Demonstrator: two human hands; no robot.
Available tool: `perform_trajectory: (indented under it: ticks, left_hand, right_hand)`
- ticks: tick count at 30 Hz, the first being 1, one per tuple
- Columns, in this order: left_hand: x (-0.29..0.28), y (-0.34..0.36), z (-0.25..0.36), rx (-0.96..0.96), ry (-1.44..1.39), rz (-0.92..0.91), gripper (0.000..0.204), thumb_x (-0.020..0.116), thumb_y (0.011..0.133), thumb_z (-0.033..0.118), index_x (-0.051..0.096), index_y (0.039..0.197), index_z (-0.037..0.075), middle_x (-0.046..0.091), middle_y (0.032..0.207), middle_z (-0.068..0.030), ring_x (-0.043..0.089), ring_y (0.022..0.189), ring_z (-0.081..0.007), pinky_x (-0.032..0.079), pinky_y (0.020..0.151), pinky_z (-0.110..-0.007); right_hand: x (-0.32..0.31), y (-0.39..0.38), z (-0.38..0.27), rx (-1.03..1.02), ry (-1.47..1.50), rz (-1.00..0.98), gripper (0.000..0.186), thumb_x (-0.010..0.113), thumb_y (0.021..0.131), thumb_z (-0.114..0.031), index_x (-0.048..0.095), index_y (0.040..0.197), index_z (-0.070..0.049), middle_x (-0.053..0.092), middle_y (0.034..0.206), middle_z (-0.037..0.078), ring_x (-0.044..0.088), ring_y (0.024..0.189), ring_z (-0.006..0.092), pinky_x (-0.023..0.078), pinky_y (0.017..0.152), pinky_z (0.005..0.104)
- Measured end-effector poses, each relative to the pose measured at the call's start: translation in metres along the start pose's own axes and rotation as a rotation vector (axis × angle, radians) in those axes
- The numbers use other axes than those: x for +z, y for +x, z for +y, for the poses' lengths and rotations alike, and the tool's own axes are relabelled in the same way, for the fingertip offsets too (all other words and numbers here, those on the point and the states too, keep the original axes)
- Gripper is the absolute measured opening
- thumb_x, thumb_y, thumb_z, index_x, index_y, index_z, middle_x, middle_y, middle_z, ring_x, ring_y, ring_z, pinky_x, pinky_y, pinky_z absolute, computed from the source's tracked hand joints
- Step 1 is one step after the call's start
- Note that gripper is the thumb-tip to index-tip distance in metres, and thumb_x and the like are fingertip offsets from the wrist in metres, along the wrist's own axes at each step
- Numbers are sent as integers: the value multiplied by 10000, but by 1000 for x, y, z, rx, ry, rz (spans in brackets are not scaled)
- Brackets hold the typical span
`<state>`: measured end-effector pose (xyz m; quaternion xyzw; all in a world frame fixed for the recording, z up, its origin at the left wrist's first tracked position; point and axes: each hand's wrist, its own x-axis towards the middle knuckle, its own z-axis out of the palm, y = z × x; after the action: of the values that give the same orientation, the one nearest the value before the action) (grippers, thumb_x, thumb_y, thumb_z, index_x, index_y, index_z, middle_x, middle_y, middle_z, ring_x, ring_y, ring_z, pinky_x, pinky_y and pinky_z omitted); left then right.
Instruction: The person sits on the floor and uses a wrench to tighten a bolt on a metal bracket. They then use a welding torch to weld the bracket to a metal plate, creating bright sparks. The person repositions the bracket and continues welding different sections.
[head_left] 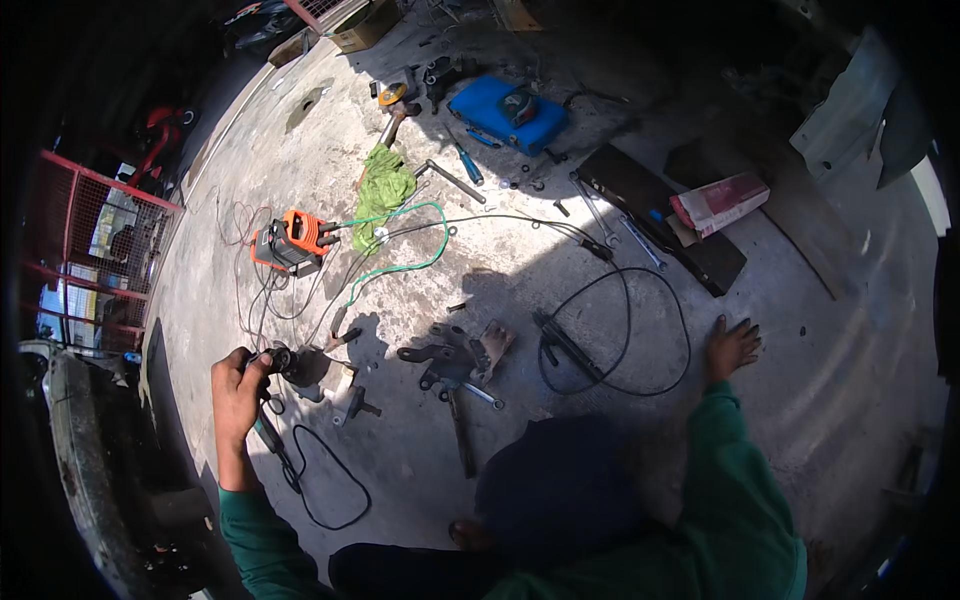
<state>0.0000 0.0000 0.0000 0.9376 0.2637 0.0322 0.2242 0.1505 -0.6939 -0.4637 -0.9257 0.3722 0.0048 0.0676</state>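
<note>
Holding a grinder (283,362) tight, the left hand (237,388) has its fingers wrapped around the tool, low on the concrete floor (520,270). A black cord (325,490) runs from the grinder back toward the person. Just right of the grinder lies a small metal part (352,403), and farther right sits a dark metal bracket (455,360). The right hand (733,346) is well right of the grinder, flat on the floor with its fingers spread, holding nothing. Up past the grinder stands an orange welder (292,240). A green rag (383,190) lies beyond it, and a blue case (507,113) is farther still.
</note>
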Motion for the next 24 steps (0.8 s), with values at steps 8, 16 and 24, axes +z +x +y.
perform_trajectory:
  ticks: [8,16,24]
  left_hand:
    - [86,89,119,50,-572,62,398,608,992,371,619,836,5,598,655,-73,552,513,-155,422,502,-286]
    - [242,245,321,44,-986,-165,408,645,973,374,683,975,-32,655,672,-119,616,471,-195,451,414,-290]
    - [440,323,400,350,-1448,-151,386,679,985,285,687,1125,-75,735,1004,-127,744,919,-274,598,760,-384]
  right_hand:
    - [-16,1,-25,30,-118,18,862,385,1054,-634,240,1627,-6,218,1676,288,186,1544,529,155,1198,733]
    - [-29,7,-27,48,-88,-23,888,370,1042,-647,229,1639,-5,187,1690,290,161,1553,532,132,1205,727]
    - [-37,2,-38,54,-51,-85,917,394,1025,-662,219,1643,-7,175,1697,282,120,1568,515,104,1220,711]
